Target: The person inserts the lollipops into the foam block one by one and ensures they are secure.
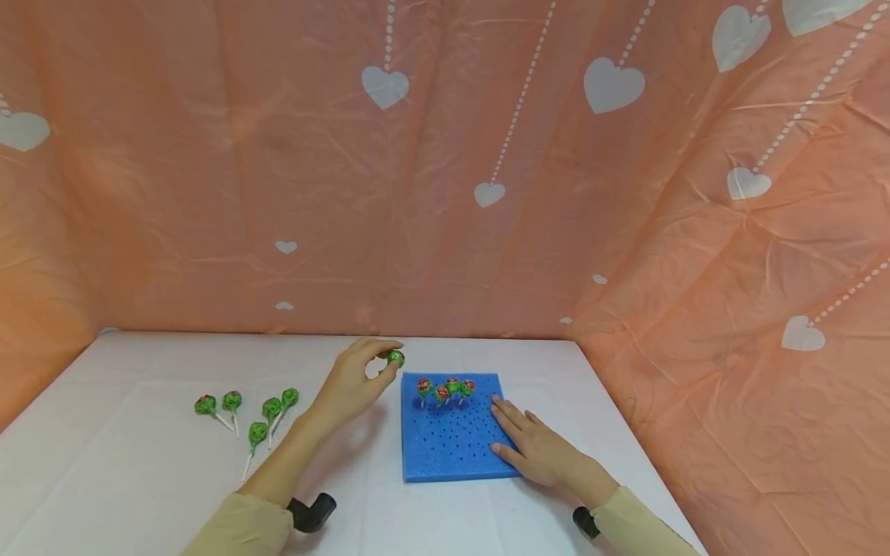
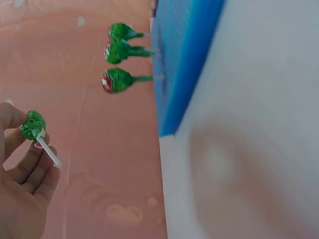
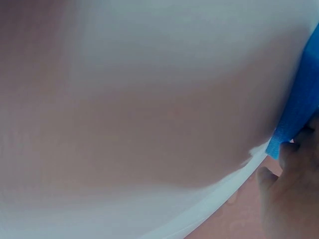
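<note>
My left hand [image 1: 354, 382] pinches a green-wrapped lollipop [image 1: 395, 358] by its head, raised above the table near the back left corner of a blue foam block [image 1: 452, 455]. In the left wrist view the held lollipop [image 2: 34, 124] has its white stick slanting down and free. Several lollipops [image 1: 442, 394] with red and green wrappers stand upright in the block's back rows, sticks pushed into its holes. My right hand [image 1: 542, 452] rests on the block's right edge, fingers spread. In the right wrist view that hand [image 3: 294, 184] touches the blue block [image 3: 301, 97].
Left of the block, several loose lollipops [image 1: 257, 434] lie on the white table [image 1: 139, 479], partly beside my left forearm. An orange curtain [image 1: 417, 293] with white hearts hangs behind the table and along its right side. A black wrist camera [image 1: 313, 513] is on my left wrist.
</note>
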Motion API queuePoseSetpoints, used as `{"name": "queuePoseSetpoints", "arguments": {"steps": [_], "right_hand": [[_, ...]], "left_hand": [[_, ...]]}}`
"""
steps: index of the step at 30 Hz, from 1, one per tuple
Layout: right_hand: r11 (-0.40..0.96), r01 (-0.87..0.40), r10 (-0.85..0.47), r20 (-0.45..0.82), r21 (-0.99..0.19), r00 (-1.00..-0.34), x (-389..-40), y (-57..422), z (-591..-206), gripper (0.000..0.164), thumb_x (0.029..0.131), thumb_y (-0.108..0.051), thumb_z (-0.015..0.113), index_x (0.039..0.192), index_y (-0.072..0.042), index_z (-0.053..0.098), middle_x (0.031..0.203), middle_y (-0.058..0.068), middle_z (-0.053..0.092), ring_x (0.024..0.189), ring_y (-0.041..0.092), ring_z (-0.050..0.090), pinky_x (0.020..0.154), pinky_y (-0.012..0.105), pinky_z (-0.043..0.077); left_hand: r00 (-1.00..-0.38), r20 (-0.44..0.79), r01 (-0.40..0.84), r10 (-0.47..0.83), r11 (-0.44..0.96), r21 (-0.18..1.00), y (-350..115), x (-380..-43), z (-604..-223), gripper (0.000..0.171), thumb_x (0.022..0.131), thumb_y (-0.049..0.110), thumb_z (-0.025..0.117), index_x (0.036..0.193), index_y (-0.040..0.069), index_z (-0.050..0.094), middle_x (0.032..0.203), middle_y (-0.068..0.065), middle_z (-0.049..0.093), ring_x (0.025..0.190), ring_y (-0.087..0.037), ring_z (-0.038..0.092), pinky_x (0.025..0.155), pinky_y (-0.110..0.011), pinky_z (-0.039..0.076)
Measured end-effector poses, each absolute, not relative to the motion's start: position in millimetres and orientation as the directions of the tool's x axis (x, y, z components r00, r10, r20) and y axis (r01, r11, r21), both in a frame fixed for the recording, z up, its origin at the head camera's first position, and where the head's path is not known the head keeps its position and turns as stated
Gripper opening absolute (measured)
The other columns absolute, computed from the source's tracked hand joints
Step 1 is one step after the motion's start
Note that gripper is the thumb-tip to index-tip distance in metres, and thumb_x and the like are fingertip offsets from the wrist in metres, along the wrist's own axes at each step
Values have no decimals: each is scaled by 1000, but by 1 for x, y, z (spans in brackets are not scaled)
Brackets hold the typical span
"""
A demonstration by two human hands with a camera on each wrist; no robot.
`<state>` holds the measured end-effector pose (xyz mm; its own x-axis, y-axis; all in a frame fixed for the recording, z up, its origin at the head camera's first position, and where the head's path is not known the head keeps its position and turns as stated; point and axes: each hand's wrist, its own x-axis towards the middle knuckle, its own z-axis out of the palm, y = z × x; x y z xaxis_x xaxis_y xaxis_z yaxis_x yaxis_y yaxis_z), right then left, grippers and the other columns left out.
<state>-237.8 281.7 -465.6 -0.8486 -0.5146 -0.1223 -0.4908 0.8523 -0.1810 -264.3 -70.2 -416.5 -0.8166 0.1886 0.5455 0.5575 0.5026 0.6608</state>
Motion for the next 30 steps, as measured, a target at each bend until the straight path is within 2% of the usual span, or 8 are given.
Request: {"name": "queuePoseSetpoints", "arguments": {"steps": [5, 7, 12, 17, 25, 30], "right_hand": [[856, -489, -511, -125, -170, -851, -238, 283, -466, 76, 109, -55, 41, 165, -7, 23, 174, 9, 14, 159, 30, 19, 126, 55, 21], [858, -485, -507, -126, -168, -853, -238, 283, -467, 76, 109, -55, 41, 165, -7, 22, 174, 9, 14, 159, 30, 19, 126, 54, 21], [858, -486, -507, -123, -168, -853, -238, 285, -468, 76, 109, -54, 41, 165, -6, 22, 174, 10, 15, 158, 30, 19, 126, 55, 21], [858, -488, -508, -124, -164, -852, -239, 286, -470, 76, 109, -55, 40, 165, -7, 23, 174, 9, 15, 159, 30, 19, 126, 55, 22], [856, -492, -512, -122, -159, -851, -240, 285, -470, 77, 109, -57, 39, 165, -8, 24, 174, 8, 15, 158, 30, 20, 125, 55, 23], [857, -492, -511, -120, -156, -851, -240, 284, -468, 76, 109, -56, 39, 165, -7, 24, 174, 8, 15, 158, 30, 20, 126, 55, 23]], "left_hand": [[-824, 533, 554, 192, 467, 689, -55, -264, -413, 27, 98, 11, 72, 125, 9, 73, 116, -5, 68, 111, -24, 64, 101, -50, 55], [-827, 529, 552, 191, 454, 699, -48, -264, -412, 26, 98, 12, 72, 124, 9, 73, 116, -4, 68, 110, -23, 64, 97, -47, 57], [-812, 548, 578, 202, 411, 705, -30, -266, -409, 24, 97, 9, 72, 120, 9, 73, 112, -3, 68, 108, -21, 64, 96, -45, 57], [-809, 544, 585, 221, 380, 716, -14, -266, -405, 23, 98, 10, 71, 120, 9, 72, 112, -3, 68, 109, -23, 65, 97, -44, 56], [-805, 535, 594, 259, 374, 712, 6, -265, -402, 23, 98, 11, 71, 121, 8, 71, 112, -3, 68, 107, -20, 64, 98, -42, 56], [-800, 526, 600, 290, 379, 704, 16, -268, -402, 25, 99, 13, 71, 123, 9, 70, 113, -3, 68, 109, -24, 65, 98, -42, 57]]}}
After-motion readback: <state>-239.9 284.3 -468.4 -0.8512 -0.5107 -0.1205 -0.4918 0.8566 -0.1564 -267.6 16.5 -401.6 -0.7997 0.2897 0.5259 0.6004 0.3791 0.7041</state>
